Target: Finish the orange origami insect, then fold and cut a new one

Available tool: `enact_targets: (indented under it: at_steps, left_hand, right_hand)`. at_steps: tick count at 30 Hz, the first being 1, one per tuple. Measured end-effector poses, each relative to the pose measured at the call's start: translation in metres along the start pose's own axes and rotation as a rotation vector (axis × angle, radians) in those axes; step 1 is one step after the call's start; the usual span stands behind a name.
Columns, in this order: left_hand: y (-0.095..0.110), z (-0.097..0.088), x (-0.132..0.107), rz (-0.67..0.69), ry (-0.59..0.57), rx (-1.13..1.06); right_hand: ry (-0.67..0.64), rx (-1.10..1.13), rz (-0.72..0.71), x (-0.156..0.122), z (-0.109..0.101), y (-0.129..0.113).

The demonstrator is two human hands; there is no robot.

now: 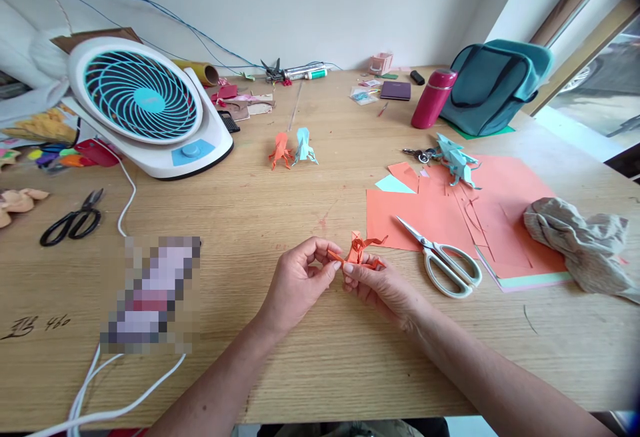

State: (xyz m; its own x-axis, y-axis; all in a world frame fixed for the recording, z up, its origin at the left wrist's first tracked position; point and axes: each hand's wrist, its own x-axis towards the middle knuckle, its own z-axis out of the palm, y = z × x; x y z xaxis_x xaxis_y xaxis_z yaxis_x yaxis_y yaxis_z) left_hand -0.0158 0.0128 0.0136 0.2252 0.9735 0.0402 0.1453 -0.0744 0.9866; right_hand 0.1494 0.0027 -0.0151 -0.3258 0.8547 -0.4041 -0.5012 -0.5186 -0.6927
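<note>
An orange origami figure point(357, 250) with thin folded limbs is held between my two hands above the table's front part. My left hand point(303, 278) pinches one narrow limb on its left side between thumb and fingertips. Around the figure's lower body, my right hand point(376, 285) is closed, its thumb on top. Part of the folded paper is covered by my fingers. White-handled scissors point(453, 270) lie just right of my right hand, partly on orange paper sheets point(400, 214). Farther back stand a small orange origami figure point(281, 150) and a light blue one point(303, 146).
A white fan point(150, 107) stands at the left, behind black scissors point(75, 220) and a blurred-out object point(153, 294) with white cables. At the right are a light blue origami figure point(455, 160), a crumpled grey cloth point(575, 244), a magenta bottle point(433, 100) and a teal bag point(493, 90).
</note>
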Motion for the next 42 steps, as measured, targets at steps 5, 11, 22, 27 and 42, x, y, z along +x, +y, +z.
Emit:
enact_targets:
  at_steps: [5,11,22,27,42]
  left_hand:
    - [0.001,-0.002,0.000,0.024,-0.005,0.028]
    - [0.001,-0.004,0.001,0.165,-0.022,0.152]
    - [0.000,-0.012,0.002,0.414,-0.106,0.372]
    - [0.000,-0.013,0.002,0.421,-0.089,0.402]
    - [0.001,-0.016,0.002,0.551,-0.110,0.522]
  right_hand:
    - [-0.020,0.020,0.006,-0.001,-0.002,0.001]
    - [-0.029,0.054,0.011,-0.001,-0.001,0.000]
    - [-0.036,0.014,0.051,-0.001,-0.002,-0.002]
    - [-0.044,0.004,0.054,-0.001,-0.003,-0.002]
    - [-0.014,-0.034,0.051,0.000,-0.001,-0.001]
